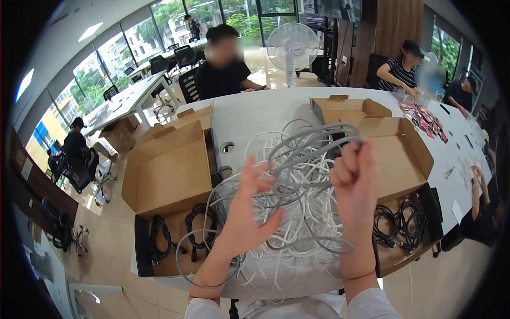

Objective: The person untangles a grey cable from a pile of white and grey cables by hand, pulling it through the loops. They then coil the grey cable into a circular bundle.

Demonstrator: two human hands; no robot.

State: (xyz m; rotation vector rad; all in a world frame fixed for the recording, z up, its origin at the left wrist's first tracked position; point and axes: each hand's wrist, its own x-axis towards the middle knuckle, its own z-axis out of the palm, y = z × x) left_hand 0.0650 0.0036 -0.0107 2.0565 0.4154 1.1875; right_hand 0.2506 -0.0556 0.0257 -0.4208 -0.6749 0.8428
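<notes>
Open office: long tables [255, 109], desk chairs [187, 85].

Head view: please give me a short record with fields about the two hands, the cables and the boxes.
left hand: open, fingers spread, against the gray cable
right hand: fist shut on the gray cable
white cables: tangled pile on the table, below the hands
left box: open cardboard, black cables inside
right box: open cardboard, black cables too

I see bare table [260, 114] far of the cable pile [305, 228]; left box [170, 170] and right box [404, 154] wall both sides.
</notes>
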